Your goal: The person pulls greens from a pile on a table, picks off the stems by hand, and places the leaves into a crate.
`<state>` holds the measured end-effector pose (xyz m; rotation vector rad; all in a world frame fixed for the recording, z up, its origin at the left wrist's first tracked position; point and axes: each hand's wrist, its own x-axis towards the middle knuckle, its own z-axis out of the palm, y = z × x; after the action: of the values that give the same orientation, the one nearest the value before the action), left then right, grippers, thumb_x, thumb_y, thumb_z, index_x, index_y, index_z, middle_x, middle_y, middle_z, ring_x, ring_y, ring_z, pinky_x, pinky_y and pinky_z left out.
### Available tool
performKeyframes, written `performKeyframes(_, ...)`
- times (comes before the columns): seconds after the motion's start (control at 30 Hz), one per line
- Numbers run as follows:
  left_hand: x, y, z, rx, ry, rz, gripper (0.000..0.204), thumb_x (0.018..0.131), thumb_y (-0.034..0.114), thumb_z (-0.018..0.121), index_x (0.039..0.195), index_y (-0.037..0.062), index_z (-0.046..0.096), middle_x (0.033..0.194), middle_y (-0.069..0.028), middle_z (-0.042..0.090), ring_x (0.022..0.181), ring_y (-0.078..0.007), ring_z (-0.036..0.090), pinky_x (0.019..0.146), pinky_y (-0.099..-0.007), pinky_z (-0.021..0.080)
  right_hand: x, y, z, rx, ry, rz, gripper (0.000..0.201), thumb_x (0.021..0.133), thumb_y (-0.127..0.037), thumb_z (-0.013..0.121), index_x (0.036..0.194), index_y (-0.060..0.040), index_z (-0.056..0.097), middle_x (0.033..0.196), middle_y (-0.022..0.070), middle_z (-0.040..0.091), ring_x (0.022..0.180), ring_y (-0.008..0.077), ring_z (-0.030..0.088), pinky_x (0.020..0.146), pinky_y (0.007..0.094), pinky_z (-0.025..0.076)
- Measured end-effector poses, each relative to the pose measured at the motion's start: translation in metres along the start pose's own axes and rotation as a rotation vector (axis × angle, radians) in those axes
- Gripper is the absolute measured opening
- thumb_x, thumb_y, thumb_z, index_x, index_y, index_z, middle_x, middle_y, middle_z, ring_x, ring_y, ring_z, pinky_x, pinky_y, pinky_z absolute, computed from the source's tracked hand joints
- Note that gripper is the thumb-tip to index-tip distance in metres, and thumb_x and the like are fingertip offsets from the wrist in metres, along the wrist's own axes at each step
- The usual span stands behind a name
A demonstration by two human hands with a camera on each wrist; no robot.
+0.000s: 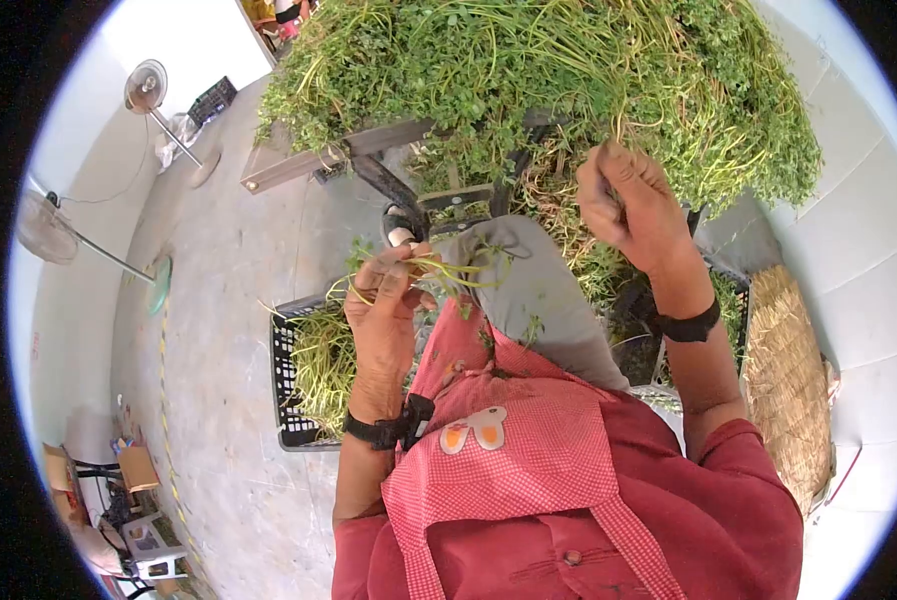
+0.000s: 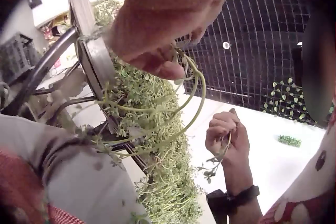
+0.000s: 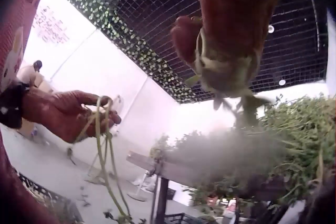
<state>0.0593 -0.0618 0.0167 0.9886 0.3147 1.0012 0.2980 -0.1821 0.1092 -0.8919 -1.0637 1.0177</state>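
Observation:
Thin green leafy stems (image 1: 450, 268) are pinched between the thumb and fingers of my left hand (image 1: 380, 305), above the lap. In the left wrist view the long stems (image 2: 201, 95) loop down from those fingers. My right hand (image 1: 636, 200), fingers curled, is raised at the near edge of a big heap of leafy greens (image 1: 528, 60). A small sprig (image 2: 212, 169) hangs from the right hand's grip in the left wrist view. The heap lies on a table with a metal edge (image 1: 303, 168).
A black crate (image 1: 286, 385) of cut stems stands by the left leg. More stems (image 1: 558, 180) lie under the table. Loose leaves (image 1: 533, 325) dot the apron and trousers. A straw mat (image 1: 788, 380) leans by the right wall; standing fans (image 1: 146, 88) are at left.

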Motion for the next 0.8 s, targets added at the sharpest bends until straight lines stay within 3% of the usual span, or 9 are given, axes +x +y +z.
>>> performKeyframes(0.07,-0.002,0.000,0.004,0.049,-0.017,-0.006,0.023,0.090,0.016,0.052,0.108,0.0024,0.056,0.107,-0.0168,0.061,0.090,-0.0210,0.061,0.061,-0.0275,0.051,-0.008,0.001,0.005,-0.069,0.057,0.066,0.038,0.093,-0.032,0.047,0.074,-0.0020,0.058,0.058,-0.0008,0.047,0.053,0.0077,0.046,0.049,0.0246,0.037)
performKeyframes(0.13,-0.001,0.000,0.010,0.108,-0.089,0.004,0.021,0.090,0.012,0.051,0.107,0.0020,0.057,0.107,-0.0171,0.061,0.092,-0.0206,0.061,0.062,-0.0270,0.051,-0.008,0.021,0.024,-0.758,0.045,-0.037,0.031,0.090,-0.030,0.054,0.078,-0.0018,0.062,0.060,-0.0016,0.052,0.057,0.0049,0.047,0.051,0.0230,0.039)
performKeyframes(0.23,-0.002,0.006,0.015,0.323,-0.190,0.004,0.023,0.091,0.013,0.050,0.110,0.0009,0.056,0.107,-0.0162,0.062,0.095,-0.0195,0.060,0.070,-0.0288,0.051,-0.005,0.069,0.037,-0.430,-0.031,-0.107,0.027,0.085,-0.029,0.061,0.083,-0.0022,0.065,0.061,-0.0023,0.054,0.060,0.0036,0.048,0.053,0.0222,0.040)
performKeyframes(0.33,-0.003,0.011,0.028,0.440,-0.274,0.057,0.026,0.091,0.014,0.050,0.113,-0.0002,0.055,0.108,-0.0148,0.062,0.099,-0.0189,0.059,0.079,-0.0308,0.049,-0.006,0.079,0.039,-0.455,-0.085,0.224,0.027,0.085,-0.028,0.063,0.084,-0.0012,0.066,0.060,-0.0021,0.054,0.057,0.0045,0.048,0.051,0.0226,0.040)
performKeyframes(0.47,0.001,0.008,0.030,0.443,-0.279,-0.012,0.027,0.091,0.012,0.050,0.115,0.0007,0.054,0.109,-0.0105,0.062,0.096,-0.0154,0.058,0.084,-0.0289,0.045,-0.008,0.076,0.049,-0.577,-0.144,0.211,0.027,0.084,-0.028,0.064,0.081,-0.0016,0.065,0.058,-0.0020,0.053,0.053,0.0035,0.046,0.046,0.0208,0.036)
performKeyframes(0.53,-0.001,0.007,0.037,0.106,-0.041,-0.071,0.030,0.090,0.014,0.052,0.118,0.0019,0.053,0.108,-0.0093,0.062,0.096,-0.0151,0.058,0.082,-0.0291,0.046,-0.008,0.079,0.048,-0.218,-0.051,0.284,0.027,0.085,-0.028,0.063,0.081,-0.0022,0.065,0.058,-0.0008,0.054,0.048,0.0033,0.045,0.043,0.0188,0.034)
performKeyframes(0.63,0.003,0.015,0.014,-0.102,-0.009,-0.275,0.032,0.089,0.016,0.053,0.118,0.0032,0.052,0.106,-0.0075,0.062,0.095,-0.0147,0.058,0.080,-0.0283,0.046,-0.009,0.076,0.040,0.001,0.075,0.300,0.026,0.085,-0.029,0.062,0.083,-0.0033,0.065,0.059,0.0002,0.054,0.045,0.0037,0.045,0.041,0.0180,0.033)
performKeyframes(0.77,0.000,0.007,-0.007,-0.001,0.233,-0.252,0.038,0.088,0.021,0.055,0.120,0.0014,0.049,0.105,-0.0090,0.062,0.091,-0.0164,0.059,0.075,-0.0285,0.046,-0.010,0.081,0.034,0.024,0.156,0.301,0.025,0.086,-0.028,0.062,0.083,-0.0033,0.063,0.060,0.0009,0.054,0.043,0.0052,0.045,0.039,0.0191,0.032)
performKeyframes(0.8,-0.002,0.004,-0.008,0.250,0.272,-0.128,0.035,0.088,0.021,0.056,0.116,0.0010,0.052,0.102,-0.0080,0.062,0.086,-0.0149,0.058,0.074,-0.0271,0.045,-0.011,0.082,0.033,0.018,0.186,0.317,0.026,0.086,-0.029,0.062,0.082,-0.0031,0.063,0.060,0.0008,0.054,0.043,0.0051,0.045,0.038,0.0190,0.031)
